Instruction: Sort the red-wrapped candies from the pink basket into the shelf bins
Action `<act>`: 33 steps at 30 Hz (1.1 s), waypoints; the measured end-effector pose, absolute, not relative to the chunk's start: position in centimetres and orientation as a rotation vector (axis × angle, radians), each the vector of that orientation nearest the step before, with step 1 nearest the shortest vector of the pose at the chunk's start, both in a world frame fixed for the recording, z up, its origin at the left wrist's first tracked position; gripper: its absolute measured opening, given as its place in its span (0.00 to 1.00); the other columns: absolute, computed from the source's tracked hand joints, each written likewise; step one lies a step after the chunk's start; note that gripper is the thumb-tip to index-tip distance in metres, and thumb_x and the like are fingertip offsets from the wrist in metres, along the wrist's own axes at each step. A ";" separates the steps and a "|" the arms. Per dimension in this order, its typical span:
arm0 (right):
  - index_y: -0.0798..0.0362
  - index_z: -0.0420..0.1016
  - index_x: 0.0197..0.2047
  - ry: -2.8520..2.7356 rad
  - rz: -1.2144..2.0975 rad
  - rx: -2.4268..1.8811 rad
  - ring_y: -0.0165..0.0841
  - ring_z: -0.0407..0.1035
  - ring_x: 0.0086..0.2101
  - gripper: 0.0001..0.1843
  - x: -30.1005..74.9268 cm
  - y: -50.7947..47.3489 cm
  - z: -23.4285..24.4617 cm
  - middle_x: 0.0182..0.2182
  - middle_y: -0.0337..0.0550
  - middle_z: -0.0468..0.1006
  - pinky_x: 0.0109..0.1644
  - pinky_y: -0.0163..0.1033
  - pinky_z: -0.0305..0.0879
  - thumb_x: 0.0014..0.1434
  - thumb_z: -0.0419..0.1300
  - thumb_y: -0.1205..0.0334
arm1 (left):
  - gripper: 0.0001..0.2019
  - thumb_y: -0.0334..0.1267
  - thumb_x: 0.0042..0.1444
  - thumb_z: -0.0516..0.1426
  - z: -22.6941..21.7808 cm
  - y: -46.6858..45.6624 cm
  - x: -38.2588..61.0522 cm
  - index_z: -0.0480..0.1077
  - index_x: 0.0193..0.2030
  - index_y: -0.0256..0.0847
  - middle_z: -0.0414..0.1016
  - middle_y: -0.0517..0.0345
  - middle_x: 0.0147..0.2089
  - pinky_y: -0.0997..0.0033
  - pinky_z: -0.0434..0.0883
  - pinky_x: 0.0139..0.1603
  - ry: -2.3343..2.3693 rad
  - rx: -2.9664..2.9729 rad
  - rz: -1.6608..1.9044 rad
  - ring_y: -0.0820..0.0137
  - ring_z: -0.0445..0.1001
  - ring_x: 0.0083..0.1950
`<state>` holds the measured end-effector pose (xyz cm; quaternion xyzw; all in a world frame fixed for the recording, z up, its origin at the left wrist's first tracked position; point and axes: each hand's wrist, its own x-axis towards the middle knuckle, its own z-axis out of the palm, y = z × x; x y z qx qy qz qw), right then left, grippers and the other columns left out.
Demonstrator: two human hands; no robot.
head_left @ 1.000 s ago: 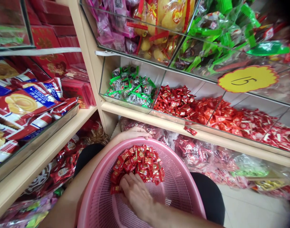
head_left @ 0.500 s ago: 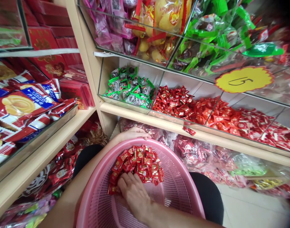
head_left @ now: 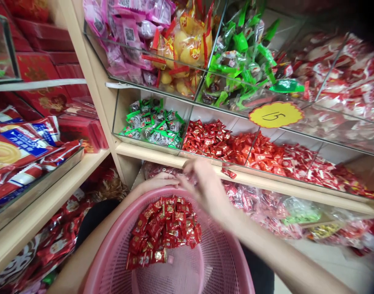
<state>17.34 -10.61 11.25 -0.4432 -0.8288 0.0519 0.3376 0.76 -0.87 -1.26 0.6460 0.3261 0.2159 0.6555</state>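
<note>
A pink perforated plastic basket leans toward me between my legs. Red-and-gold wrapped candies are laid close together in it, against its far left side. My left forearm runs along the basket's left side, and my left hand holds the far rim, its fingers partly hidden. Above the far right rim, in front of the wooden shelf edge, my right hand is smeared by motion. Its fingers look bent, and whether anything is in them does not show. One loose red candy lies on the shelf edge just beyond it.
Glass compartments ahead hold green-wrapped candies, red candies and red-and-white candies. A yellow price tag hangs above them. Packaged snacks fill the left shelf. Bagged candies lie under the front shelf.
My right hand has left the candies in the basket and risen to the far rim by the shelf. The view has shifted right. My left hand stays at the rim.
</note>
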 end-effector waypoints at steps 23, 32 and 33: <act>0.53 0.62 0.34 -1.912 0.761 -1.503 0.28 0.66 0.27 0.15 27.2 3.4 10.6 0.25 0.36 0.71 0.31 0.35 0.63 0.46 0.65 0.65 | 0.12 0.44 0.54 0.59 -0.9 -1.1 0.8 0.74 0.32 0.35 0.75 0.52 0.51 0.75 0.66 0.39 0.737 1.401 0.445 0.70 0.74 0.42; 0.52 0.63 0.31 -1.932 0.731 -1.490 0.30 0.66 0.28 0.15 27.3 4.4 9.9 0.26 0.36 0.71 0.33 0.35 0.64 0.41 0.64 0.72 | 0.13 0.44 0.54 0.58 -0.8 -1.2 0.8 0.72 0.33 0.34 0.74 0.49 0.51 0.69 0.66 0.49 0.729 1.429 0.441 0.63 0.73 0.49; 0.52 0.63 0.31 -1.949 0.744 -1.465 0.29 0.67 0.28 0.15 27.3 4.5 9.9 0.27 0.37 0.71 0.33 0.35 0.64 0.42 0.65 0.71 | 0.13 0.45 0.55 0.58 -0.7 -1.3 0.8 0.72 0.32 0.34 0.74 0.49 0.52 0.68 0.66 0.49 0.723 1.425 0.443 0.63 0.73 0.49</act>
